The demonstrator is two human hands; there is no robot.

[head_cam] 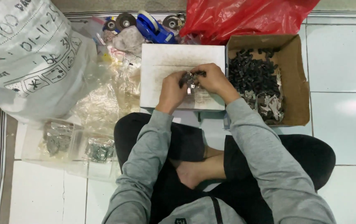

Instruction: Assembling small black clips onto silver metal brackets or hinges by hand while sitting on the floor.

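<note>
I sit cross-legged on a tiled floor in grey sleeves. Both hands meet over a white board (165,62) that lies in front of my knees. My left hand (171,89) and my right hand (213,79) together pinch a small cluster of dark and silvery metal parts (190,79) between the fingertips. Just right of my right hand stands an open cardboard box (298,70) filled with several small dark parts (250,72) and some pale scraps at its near end.
A big white printed sack (24,54) fills the upper left. Clear plastic bags (103,95) and a clear tray with bagged parts (68,143) lie left of my knee. A blue tape dispenser (153,27) and a red plastic bag (244,16) sit behind the board.
</note>
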